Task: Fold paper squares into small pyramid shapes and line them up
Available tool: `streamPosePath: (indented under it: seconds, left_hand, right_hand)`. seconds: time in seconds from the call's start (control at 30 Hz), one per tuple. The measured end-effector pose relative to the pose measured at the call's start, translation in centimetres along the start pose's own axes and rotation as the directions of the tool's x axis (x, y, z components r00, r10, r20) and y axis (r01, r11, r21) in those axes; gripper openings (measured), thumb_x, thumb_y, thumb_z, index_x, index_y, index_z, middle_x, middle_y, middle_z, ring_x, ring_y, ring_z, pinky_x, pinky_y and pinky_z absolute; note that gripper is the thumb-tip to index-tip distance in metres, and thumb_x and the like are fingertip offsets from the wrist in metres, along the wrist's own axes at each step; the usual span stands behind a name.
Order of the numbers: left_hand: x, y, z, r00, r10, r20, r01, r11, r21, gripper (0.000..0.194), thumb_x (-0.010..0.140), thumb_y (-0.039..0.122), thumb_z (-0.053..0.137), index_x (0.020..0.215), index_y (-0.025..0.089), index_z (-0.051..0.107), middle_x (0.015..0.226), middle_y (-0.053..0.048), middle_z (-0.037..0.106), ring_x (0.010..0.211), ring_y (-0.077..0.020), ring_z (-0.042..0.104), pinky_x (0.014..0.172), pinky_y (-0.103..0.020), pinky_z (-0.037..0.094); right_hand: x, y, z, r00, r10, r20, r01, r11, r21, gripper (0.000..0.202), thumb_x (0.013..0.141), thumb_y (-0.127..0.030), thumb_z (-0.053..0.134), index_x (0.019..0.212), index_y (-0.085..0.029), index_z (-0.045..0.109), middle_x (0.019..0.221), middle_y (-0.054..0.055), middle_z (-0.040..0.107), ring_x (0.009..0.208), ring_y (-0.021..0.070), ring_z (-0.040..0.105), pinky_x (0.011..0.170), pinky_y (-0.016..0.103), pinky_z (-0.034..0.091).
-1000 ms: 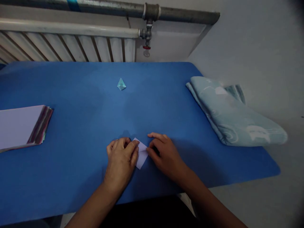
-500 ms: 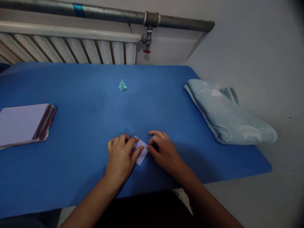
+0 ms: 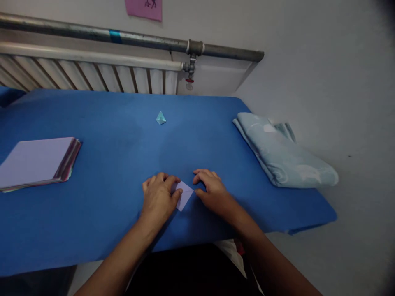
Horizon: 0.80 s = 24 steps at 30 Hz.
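A small lavender piece of folding paper (image 3: 186, 195) lies on the blue-covered table, a crease line running to its right corner. My left hand (image 3: 159, 195) grips its left part between thumb and fingers, hiding that side. Just beyond the right corner is my right hand (image 3: 212, 193), its thumb and forefinger apart with nothing between them. The thumb tip is very close to the corner; whether they touch I cannot tell. Farther back on the table sits a small light-blue folded paper piece (image 3: 161, 118).
A stack of coloured paper (image 3: 37, 160), lavender on top, lies at the left. On the right is a folded pale-blue blanket (image 3: 284, 152) against the wall. Behind the blue table (image 3: 123, 135) stand a radiator (image 3: 101, 76) and a metal pipe (image 3: 148, 40). A pink note (image 3: 143, 9) hangs above.
My right thumb and forefinger have parted and come off the paper's right corner. More of the paper's right side shows. The view has tilted up slightly, bringing the pink note in.
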<state>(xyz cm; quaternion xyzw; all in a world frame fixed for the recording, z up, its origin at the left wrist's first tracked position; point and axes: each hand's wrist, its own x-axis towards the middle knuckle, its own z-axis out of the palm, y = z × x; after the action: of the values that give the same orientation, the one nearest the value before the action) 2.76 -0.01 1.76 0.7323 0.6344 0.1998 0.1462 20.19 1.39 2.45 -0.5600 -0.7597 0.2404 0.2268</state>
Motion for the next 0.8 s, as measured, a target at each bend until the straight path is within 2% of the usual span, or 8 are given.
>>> streamPosePath:
  seconds: [0.1, 0.27, 0.53, 0.63, 0.7, 0.8]
  left_hand:
    - [-0.1, 0.0, 0.1, 1.000, 0.007, -0.008, -0.007, 1.000, 0.005, 0.021, 0.080, 0.030, 0.062, 0.100, 0.026, 0.067, 0.091, -0.005, 0.061, 0.089, -0.0260, 0.056, 0.081, -0.046, 0.038]
    - [0.0, 0.0, 0.0, 1.000, -0.010, 0.014, 0.010, 1.000, 0.007, 0.022, 0.081, 0.032, 0.061, 0.102, 0.027, 0.067, 0.093, -0.005, 0.061, 0.090, -0.0254, 0.055, 0.082, -0.045, 0.038]
    - [1.5, 0.0, -1.5, 0.968, -0.050, 0.245, 0.032, 0.996, 0.080, 0.025, 0.082, 0.029, 0.059, 0.106, 0.033, 0.065, 0.093, -0.003, 0.060, 0.093, -0.0238, 0.056, 0.085, -0.045, 0.036]
    - [3.1, 0.9, -2.4, 0.944, 0.015, 0.330, -0.088, 0.974, 0.209, 0.032, 0.079, 0.027, 0.060, 0.110, 0.031, 0.064, 0.105, -0.008, 0.060, 0.098, -0.0290, 0.054, 0.083, -0.047, 0.036]
    - [4.3, 1.9, -2.9, 0.901, 0.130, 0.413, -0.249, 0.936, 0.247, 0.032, 0.076, 0.021, 0.060, 0.106, 0.029, 0.065, 0.112, -0.009, 0.059, 0.103, -0.0327, 0.051, 0.083, -0.048, 0.035]
    - [5.9, 3.4, -3.4, 0.828, 0.218, 0.516, -0.367, 0.907, 0.206, 0.026, 0.070, 0.013, 0.061, 0.091, 0.026, 0.068, 0.100, -0.007, 0.066, 0.098, -0.0294, 0.054, 0.084, -0.045, 0.035]
  right_hand:
    - [0.1, -0.7, 0.7, 0.998, 0.048, -0.039, -0.048, 0.999, 0.020, 0.015, 0.075, -0.015, 0.062, 0.086, -0.022, 0.057, 0.110, 0.006, 0.063, 0.104, 0.0255, 0.053, 0.088, 0.044, 0.038]
    - [0.0, -0.6, 1.8, 0.993, -0.003, -0.115, -0.002, 0.999, -0.043, 0.013, 0.075, -0.021, 0.066, 0.086, -0.022, 0.059, 0.121, 0.009, 0.059, 0.110, 0.0297, 0.048, 0.090, 0.047, 0.035]
    - [0.0, 0.1, 0.0, 0.996, 0.082, -0.027, -0.084, 0.993, -0.083, 0.016, 0.074, -0.019, 0.066, 0.088, -0.023, 0.061, 0.129, 0.008, 0.055, 0.116, 0.0316, 0.044, 0.092, 0.049, 0.032]
    - [0.0, 0.1, 0.0, 0.997, 0.078, -0.025, -0.080, 0.993, -0.084, 0.016, 0.073, -0.019, 0.066, 0.088, -0.023, 0.061, 0.129, 0.008, 0.055, 0.116, 0.0319, 0.045, 0.092, 0.050, 0.033]
    - [0.0, 0.3, 0.1, 0.996, 0.075, -0.038, -0.077, 0.995, -0.069, 0.018, 0.073, -0.019, 0.066, 0.089, -0.023, 0.060, 0.128, 0.008, 0.056, 0.116, 0.0317, 0.045, 0.092, 0.050, 0.033]
    - [-0.2, 0.8, 0.2, 0.995, 0.075, -0.067, -0.077, 0.996, -0.034, 0.023, 0.070, -0.016, 0.067, 0.091, -0.022, 0.059, 0.127, 0.009, 0.056, 0.115, 0.0308, 0.047, 0.093, 0.049, 0.034]
